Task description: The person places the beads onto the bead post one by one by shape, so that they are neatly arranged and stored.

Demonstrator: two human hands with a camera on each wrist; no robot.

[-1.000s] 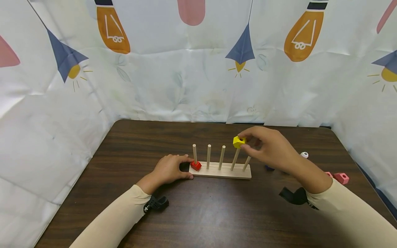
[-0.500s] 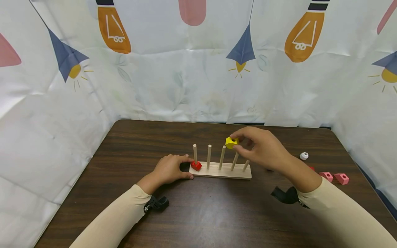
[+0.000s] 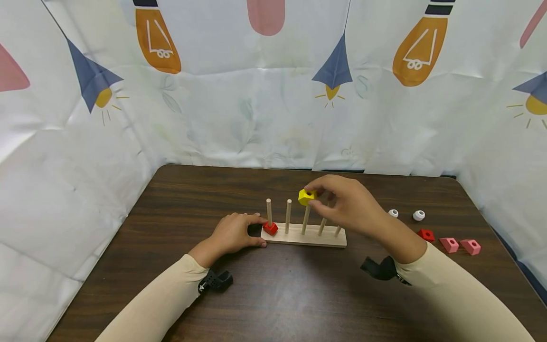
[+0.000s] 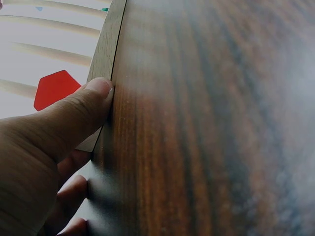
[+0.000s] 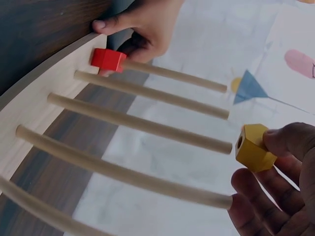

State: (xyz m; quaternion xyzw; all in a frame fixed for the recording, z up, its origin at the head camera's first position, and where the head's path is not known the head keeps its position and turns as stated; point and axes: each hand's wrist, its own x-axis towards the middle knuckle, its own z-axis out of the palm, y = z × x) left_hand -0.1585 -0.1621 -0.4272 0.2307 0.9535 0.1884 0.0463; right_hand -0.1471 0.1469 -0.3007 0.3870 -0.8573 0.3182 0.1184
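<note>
A wooden peg board (image 3: 307, 240) with several upright pegs stands on the table. My left hand (image 3: 232, 232) grips its left end, thumb on the front edge and fingers behind, as the left wrist view also shows. A red hexagonal block (image 5: 108, 59) sits at the bottom of the leftmost peg, close to that hand. Between thumb and fingers my right hand (image 3: 352, 202) pinches a yellow hexagonal block (image 3: 306, 196) with a hole. In the head view the block is at the top of the middle peg (image 5: 140, 123); the right wrist view shows it just off the peg's tip.
Right of the board lie two white rounded beads (image 3: 419, 215), a red block (image 3: 426, 235) and two pink blocks (image 3: 470, 246). The dark wooden table (image 3: 299, 294) ends at a patterned cloth (image 3: 265, 118) behind. My right forearm may hide other pieces.
My right hand has moved left with the yellow block, from above the fourth peg to the middle one. More pieces at the right are uncovered. The left hand and board have stayed put.
</note>
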